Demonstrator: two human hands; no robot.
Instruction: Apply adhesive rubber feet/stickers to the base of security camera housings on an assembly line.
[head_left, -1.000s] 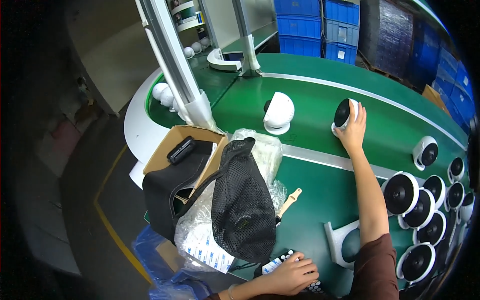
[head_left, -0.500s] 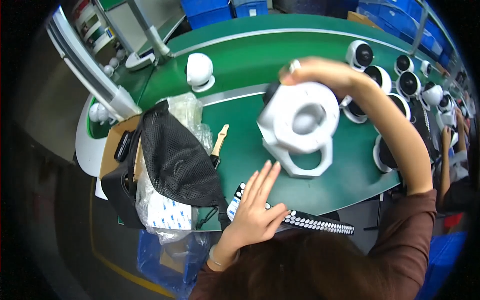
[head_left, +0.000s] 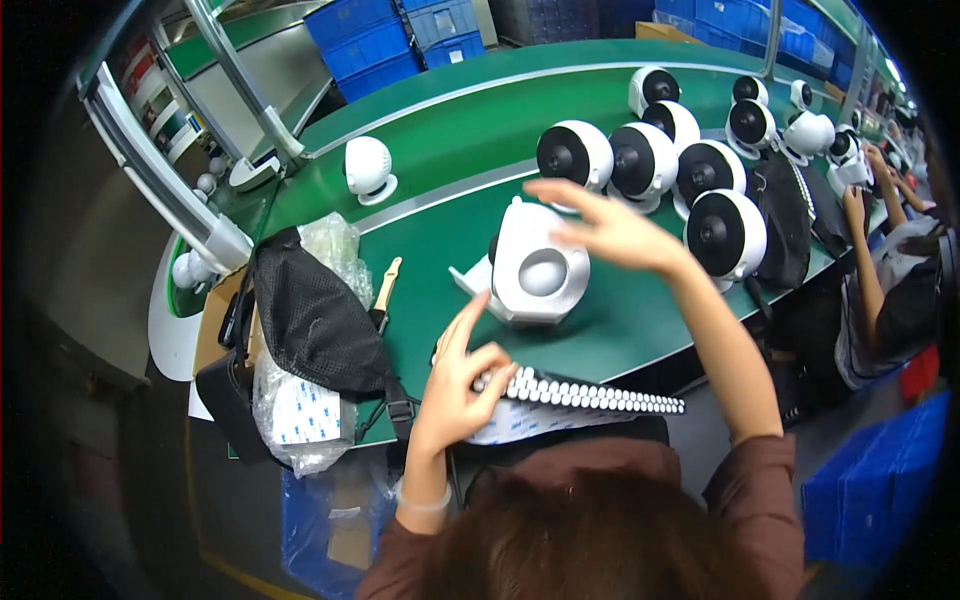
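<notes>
A white angular holder [head_left: 515, 305] stands on the green bench in front of me, with a pale dome [head_left: 543, 272] in its round opening. A sliver of black shows at its left side. My right hand [head_left: 610, 230] hovers over the holder's right part, fingers stretched and apart; contact with it is unclear. At the bench's front edge, my left hand [head_left: 455, 395] has thumb and a bent finger pinched at the left end of a black sheet of white round pads [head_left: 590, 393]. Its other fingers point up beside the holder's lower left.
Several white ball-shaped cameras with black fronts [head_left: 722, 232] stand at the right; one camera [head_left: 368, 168] stands alone at the left. A black mesh bag [head_left: 315, 315], a wooden-handled brush [head_left: 387, 290] and plastic wrap lie left. Another person's hands [head_left: 868, 180] work at far right.
The white holder has settled lower and left on the bench. My right hand has let go and opened. My left fingers have bent, and the pad sheet is now tipped, showing its white-and-blue underside.
</notes>
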